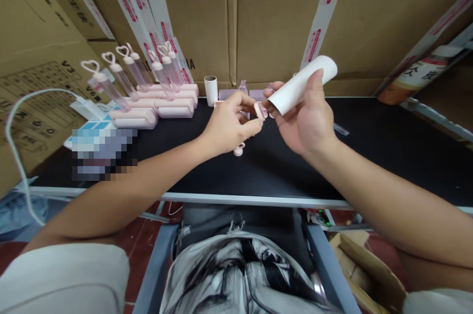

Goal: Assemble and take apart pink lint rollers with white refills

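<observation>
My right hand [308,119] is wrapped around a white roll [303,85], probably a lint-roller paper roll, tilted with its lower end toward my left hand. My left hand [231,124] pinches a small pink plastic piece [260,111] between thumb and fingers, close to the roll's lower end. Below the left hand a pink heart-shaped handle cap [239,149] lies on the black table [281,171]. Behind my hands are clear plastic parts [227,94] and a short white roll [211,90] standing upright, partly hidden by my fingers.
Several pink lint rollers [135,118] with clear stems and heart handles stand at the left. A white power strip [92,119] with a cable lies beside them. Cardboard [273,18] walls the back. A bottle [414,75] leans at the right, and a clear strip [340,129] lies nearby.
</observation>
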`<state>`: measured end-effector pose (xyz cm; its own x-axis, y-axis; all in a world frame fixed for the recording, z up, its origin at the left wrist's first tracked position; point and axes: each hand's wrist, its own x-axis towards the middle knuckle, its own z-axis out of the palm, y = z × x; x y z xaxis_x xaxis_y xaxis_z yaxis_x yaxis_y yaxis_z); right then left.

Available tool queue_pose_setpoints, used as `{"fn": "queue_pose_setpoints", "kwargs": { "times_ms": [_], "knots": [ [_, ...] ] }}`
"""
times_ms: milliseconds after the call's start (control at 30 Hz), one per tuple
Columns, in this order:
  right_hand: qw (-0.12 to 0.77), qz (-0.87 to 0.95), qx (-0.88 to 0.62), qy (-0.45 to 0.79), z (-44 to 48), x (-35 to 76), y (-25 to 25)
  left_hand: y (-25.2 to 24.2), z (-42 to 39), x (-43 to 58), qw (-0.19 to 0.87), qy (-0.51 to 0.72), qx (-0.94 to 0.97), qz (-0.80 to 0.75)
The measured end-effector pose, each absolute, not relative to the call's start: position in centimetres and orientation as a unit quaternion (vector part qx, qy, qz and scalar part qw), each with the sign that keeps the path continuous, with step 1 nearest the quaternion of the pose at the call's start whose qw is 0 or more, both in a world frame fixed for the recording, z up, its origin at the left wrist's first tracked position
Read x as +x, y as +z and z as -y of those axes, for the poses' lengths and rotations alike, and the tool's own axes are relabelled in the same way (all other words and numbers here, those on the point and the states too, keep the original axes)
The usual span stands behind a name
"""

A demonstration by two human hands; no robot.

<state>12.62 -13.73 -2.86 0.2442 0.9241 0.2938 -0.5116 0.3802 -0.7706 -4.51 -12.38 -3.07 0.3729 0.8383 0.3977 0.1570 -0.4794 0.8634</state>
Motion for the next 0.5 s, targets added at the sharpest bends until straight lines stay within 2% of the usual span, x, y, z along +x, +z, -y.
{"fn": "queue_pose_setpoints", "kwargs": {
  "times_ms": [300, 500],
  "knots": [
    [0.718, 0.42, -0.285, 0.475, 13.4, 13.9, -2.7, -2.7, 11.1, -11.5, 0.291, 0.348, 0.772, -0.446],
    [0.7, 0.46, -0.299, 0.457, 13.5, 13.3, -3.2, -4.5, 11.5, -12.6, -0.005, 0.149, 0.889, -0.432]
  ]
}}
